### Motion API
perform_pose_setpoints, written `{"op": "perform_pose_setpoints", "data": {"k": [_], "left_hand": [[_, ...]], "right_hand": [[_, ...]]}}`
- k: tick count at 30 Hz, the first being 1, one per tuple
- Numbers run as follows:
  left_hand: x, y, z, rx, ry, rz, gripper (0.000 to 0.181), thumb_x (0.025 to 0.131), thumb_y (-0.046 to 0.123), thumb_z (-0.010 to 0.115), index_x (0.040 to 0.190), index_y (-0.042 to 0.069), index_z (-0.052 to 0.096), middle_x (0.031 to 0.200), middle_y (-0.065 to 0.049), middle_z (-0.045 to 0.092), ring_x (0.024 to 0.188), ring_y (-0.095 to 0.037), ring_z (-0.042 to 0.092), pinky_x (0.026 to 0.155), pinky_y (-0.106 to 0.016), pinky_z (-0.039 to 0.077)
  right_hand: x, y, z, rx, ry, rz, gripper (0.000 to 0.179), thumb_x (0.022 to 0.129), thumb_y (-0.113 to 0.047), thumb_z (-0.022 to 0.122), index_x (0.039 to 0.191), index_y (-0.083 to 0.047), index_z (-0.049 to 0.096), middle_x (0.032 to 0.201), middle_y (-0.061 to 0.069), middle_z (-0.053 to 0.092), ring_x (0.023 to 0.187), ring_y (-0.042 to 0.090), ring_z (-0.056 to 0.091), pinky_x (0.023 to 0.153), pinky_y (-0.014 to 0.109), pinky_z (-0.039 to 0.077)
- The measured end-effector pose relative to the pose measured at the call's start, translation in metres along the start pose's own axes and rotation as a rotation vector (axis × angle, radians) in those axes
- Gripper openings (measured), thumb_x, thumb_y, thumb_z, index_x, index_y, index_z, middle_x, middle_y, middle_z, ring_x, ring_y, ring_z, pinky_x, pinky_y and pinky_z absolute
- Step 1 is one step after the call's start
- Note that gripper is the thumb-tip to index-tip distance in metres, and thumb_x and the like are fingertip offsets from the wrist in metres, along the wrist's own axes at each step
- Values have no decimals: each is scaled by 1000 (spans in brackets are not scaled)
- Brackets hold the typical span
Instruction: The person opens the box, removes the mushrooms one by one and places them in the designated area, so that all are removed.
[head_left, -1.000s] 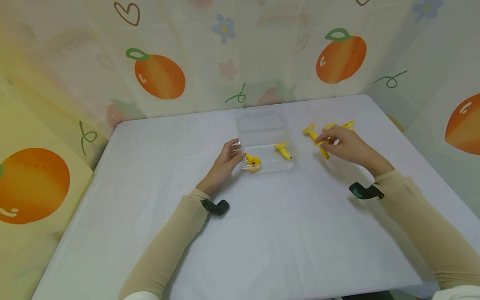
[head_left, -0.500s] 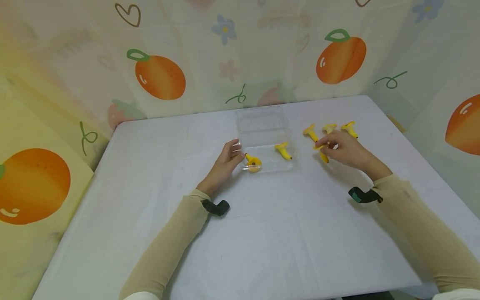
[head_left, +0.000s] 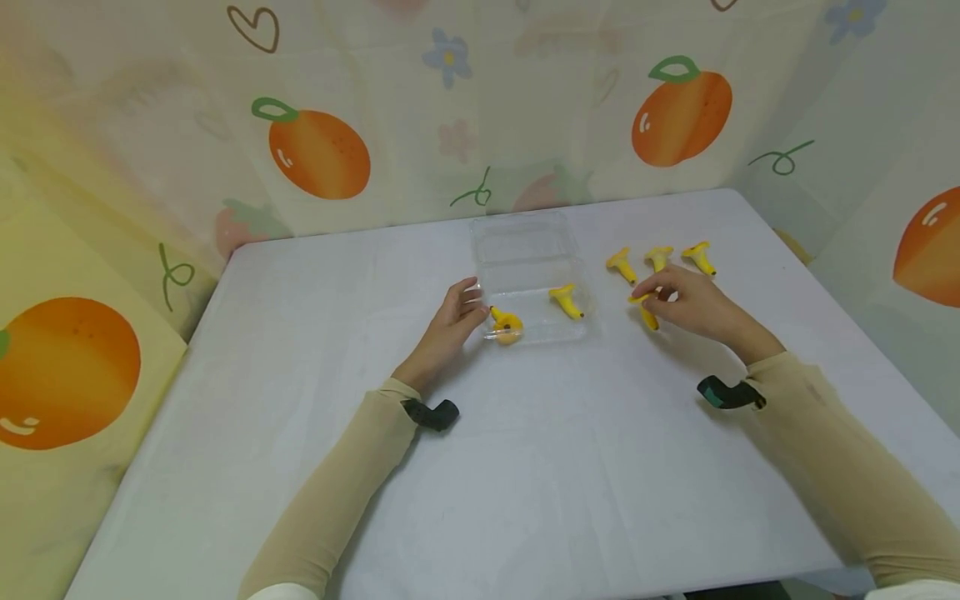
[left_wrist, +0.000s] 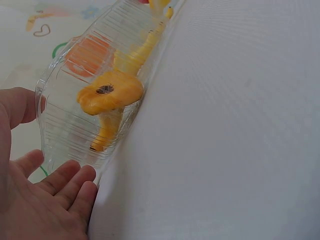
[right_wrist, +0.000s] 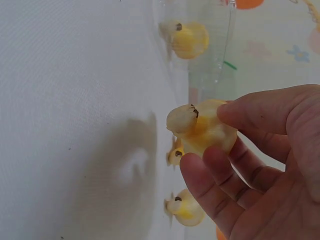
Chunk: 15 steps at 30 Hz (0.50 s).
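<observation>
Head view: a clear box (head_left: 536, 323), its lid (head_left: 525, 243) folded back, is shown on a white table (head_left: 525, 467). Two items are contained in its near half, the left mushroom (head_left: 506, 327) and the right mushroom (head_left: 566, 302). The box's left side is touched by the left hand (head_left: 447, 323), its fingers loosely spread. To the right of the box, the held mushroom (head_left: 648, 317) is pinched by the right hand (head_left: 693, 306); a row of three mushrooms (head_left: 658, 257) is seen beyond.

Left wrist view: the left mushroom's cap is seen through ribbed plastic.

Right wrist view: the held mushroom is gripped between thumb and fingers; a shadow (right_wrist: 115, 175) is cast alongside.
</observation>
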<state>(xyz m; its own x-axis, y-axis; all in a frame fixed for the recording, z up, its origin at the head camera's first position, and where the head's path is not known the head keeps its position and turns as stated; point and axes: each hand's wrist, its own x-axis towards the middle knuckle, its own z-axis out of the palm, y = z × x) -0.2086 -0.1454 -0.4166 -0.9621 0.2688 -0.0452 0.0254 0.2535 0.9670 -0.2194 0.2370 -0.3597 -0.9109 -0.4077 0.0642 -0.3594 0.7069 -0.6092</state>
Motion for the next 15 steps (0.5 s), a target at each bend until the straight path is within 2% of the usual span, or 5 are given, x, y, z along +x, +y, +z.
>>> {"op": "perform_pose_setpoints", "data": {"k": [7, 15], "left_hand": [[-1, 1, -1, -7, -6, -5, 66, 105, 27, 54, 160, 18, 19, 162, -11, 35, 149, -31, 36, 125, -49, 30], [1, 0, 1, 2, 5, 0, 64, 105, 26, 54, 159, 15, 22, 160, -11, 38, 147, -31, 39, 123, -49, 33]], "right_hand": [[1, 6, 4, 20, -7, 40, 21, 97, -2, 60, 115, -3, 71, 115, 18, 67, 97, 28, 56, 68, 20, 46], [0, 9, 7, 23, -45, 75, 21, 99, -8, 60, 117, -5, 70, 119, 15, 63, 100, 26, 54, 70, 22, 46]]}}
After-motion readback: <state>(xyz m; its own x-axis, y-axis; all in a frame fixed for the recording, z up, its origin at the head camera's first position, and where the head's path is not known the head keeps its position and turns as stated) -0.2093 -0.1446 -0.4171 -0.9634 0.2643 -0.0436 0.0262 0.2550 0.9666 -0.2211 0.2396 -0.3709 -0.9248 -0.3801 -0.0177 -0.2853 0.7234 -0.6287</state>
